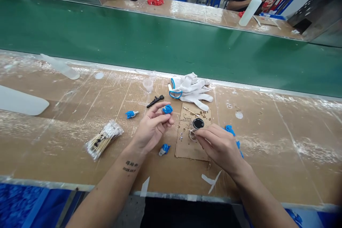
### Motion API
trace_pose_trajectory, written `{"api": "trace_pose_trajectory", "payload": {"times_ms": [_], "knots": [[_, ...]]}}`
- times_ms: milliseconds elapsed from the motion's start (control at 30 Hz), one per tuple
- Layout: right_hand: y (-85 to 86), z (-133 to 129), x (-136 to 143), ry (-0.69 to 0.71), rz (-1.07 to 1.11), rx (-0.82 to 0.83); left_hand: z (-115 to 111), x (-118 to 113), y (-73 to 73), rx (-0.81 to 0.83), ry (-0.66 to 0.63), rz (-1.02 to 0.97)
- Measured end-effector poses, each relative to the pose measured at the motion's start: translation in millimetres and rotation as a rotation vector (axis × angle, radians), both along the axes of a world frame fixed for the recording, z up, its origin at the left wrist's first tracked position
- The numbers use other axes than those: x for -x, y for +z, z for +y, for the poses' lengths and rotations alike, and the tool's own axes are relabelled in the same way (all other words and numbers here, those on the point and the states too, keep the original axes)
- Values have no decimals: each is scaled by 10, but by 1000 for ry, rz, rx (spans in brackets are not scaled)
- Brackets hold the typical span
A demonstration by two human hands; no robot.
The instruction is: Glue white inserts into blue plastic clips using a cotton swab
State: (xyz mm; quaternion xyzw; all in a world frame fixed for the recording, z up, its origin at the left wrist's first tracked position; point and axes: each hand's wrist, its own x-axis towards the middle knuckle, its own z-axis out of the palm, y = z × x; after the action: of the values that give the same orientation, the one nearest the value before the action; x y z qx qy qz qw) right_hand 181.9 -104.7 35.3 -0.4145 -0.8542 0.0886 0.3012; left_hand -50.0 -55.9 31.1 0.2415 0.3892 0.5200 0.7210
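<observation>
My left hand (pixel 156 124) pinches a small blue plastic part (pixel 167 109) between thumb and fingers, above the table. The fingers of my right hand (pixel 219 146) are closed on a thin swab-like stick (pixel 190 130), mostly hidden by them, over a small clear cup (pixel 192 135). Just behind that cup stands a small pot of black liquid (pixel 198 123). Both rest on a stained cardboard piece (pixel 184 149), where a cotton swab (pixel 191 112) also lies. Two blue-and-clear parts lie near my left hand, one to its left (pixel 131 114) and one nearer me (pixel 164 149).
A bag of cotton swabs (pixel 104 139) lies left. White gloves (pixel 192 91), a black plastic piece (pixel 155 101) and a clear cup (pixel 148 85) lie farther back. More blue parts (pixel 230 130) are beside my right hand. Beyond the green belt (pixel 160 42), two people handle red parts.
</observation>
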Motion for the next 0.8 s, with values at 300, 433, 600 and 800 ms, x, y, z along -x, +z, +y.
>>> {"api": "trace_pose_trajectory", "payload": {"times_ms": [300,433,600,800], "knots": [[-74,-17,-72,-67,217,150,-33,-3,-38,-156,108,124],[-41,-51,-159,-234,421,233,-110,-44,-18,-427,91,380],[107,-80,-198,-384,830,225,-224,-115,-41,-660,-5,584],[327,-61,17,-305,888,88,-313,-227,-79,-754,-1,625]]}}
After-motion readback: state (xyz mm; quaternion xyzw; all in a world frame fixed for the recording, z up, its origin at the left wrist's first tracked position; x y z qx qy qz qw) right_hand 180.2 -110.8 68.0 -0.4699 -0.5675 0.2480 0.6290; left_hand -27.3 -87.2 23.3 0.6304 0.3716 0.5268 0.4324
